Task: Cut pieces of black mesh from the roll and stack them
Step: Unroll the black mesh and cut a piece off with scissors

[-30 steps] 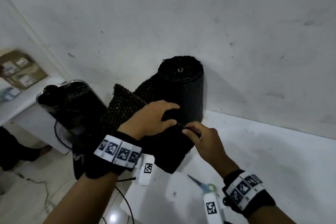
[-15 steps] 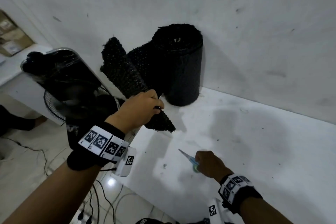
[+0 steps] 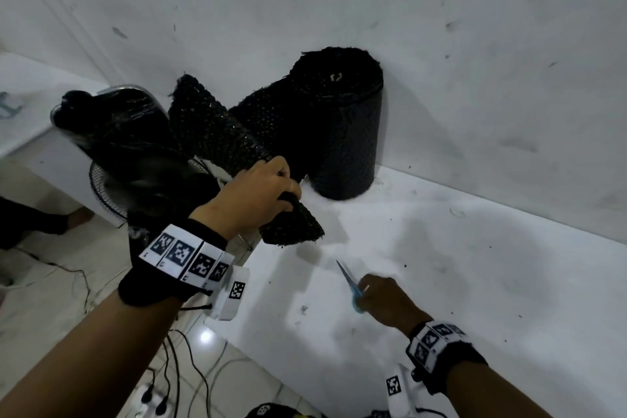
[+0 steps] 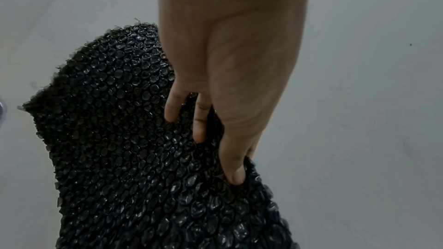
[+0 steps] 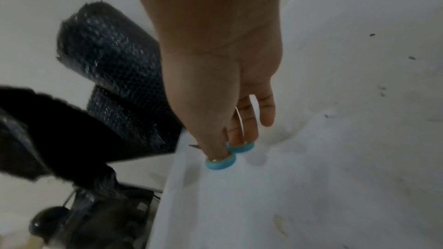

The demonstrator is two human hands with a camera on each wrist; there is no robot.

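Observation:
A black mesh roll point(image 3: 342, 125) stands upright on the white table point(image 3: 475, 282) against the wall; the right wrist view shows the roll point(image 5: 112, 60) too. Its loose end, a mesh strip point(image 3: 217, 142), runs left and down from the roll. My left hand point(image 3: 261, 187) grips this strip near its lower edge, fingers curled into the mesh point(image 4: 134, 139). My right hand point(image 3: 386, 299) rests low on the table and holds blue-handled scissors point(image 3: 349, 282), blades pointing up-left. Thumb and fingers sit in the blue scissor loops point(image 5: 227, 153).
A black fan wrapped in plastic point(image 3: 115, 142) stands left of the table, below the strip. Cables and a power strip point(image 3: 159, 397) lie on the tiled floor. The table's left edge runs near my left wrist. Small dark scraps dot the tabletop.
My right hand left the mesh, dropped to the table and took hold of the scissors. My left hand drew the loose strip away from the roll.

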